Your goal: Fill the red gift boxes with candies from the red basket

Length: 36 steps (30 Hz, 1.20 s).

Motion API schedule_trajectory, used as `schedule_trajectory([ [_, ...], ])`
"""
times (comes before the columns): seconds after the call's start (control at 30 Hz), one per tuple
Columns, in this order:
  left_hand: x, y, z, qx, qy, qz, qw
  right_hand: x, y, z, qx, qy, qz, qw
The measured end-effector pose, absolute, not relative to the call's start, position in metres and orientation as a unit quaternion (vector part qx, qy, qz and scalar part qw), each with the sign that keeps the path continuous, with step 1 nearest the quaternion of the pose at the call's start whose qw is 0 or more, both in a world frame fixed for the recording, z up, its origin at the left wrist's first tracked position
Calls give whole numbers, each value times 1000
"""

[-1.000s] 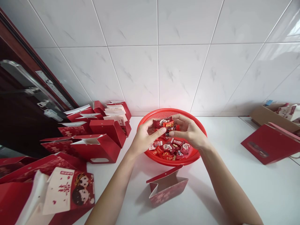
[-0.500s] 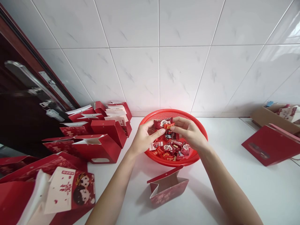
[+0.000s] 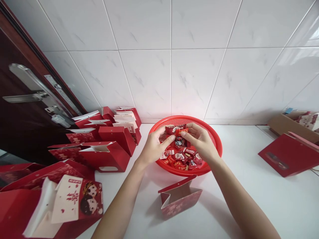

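Both my hands are over a red plastic basket [image 3: 216, 142] with wrapped candies [image 3: 179, 156] in its bottom. Between them is a small bunch of wrapped candies [image 3: 179, 140], in dark red, orange-red and black-printed wrappers. My left hand [image 3: 157, 144] is closed on the bunch from the left, its thumb on top. From the right, my right hand [image 3: 199, 139] is closed on the same bunch, thumb and fingertips pressed to it. In front of the basket stands a red paper gift box [image 3: 180, 200] with its top open.
Several red gift boxes [image 3: 109, 157] stand in rows along the left, beside a dark door with a metal handle [image 3: 27, 97]. To the right are a red box [image 3: 286, 154] and a cardboard box [image 3: 281, 124]. A white tiled wall [image 3: 147, 79] rises behind the basket.
My hands have drawn slightly closer around the bunch of candies, the right fingers shifting on it. The whole view has moved a little; the boxes and basket stay put.
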<state>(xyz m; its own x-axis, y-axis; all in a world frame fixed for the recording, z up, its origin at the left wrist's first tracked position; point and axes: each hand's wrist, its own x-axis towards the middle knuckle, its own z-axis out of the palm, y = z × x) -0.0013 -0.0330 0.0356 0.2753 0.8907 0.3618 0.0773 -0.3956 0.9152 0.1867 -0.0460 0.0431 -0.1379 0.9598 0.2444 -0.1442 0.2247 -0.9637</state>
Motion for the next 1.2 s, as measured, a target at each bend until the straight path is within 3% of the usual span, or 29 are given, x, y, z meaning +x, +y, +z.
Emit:
schedule_trajectory([
  [0.43,4,-38,40,636,354,531,433,181,-44,37,-350,-519,464,627],
  [0.63,9,-41,42,636,371,489,468,179,-48,39,-357,-541,417,637],
  [0.97,11,-37,39,597,359,550,461,186,-47,42,-327,-552,486,594],
  [1.2,13,-38,42,554,346,557,514,183,-47,42,-315,-475,548,612],
])
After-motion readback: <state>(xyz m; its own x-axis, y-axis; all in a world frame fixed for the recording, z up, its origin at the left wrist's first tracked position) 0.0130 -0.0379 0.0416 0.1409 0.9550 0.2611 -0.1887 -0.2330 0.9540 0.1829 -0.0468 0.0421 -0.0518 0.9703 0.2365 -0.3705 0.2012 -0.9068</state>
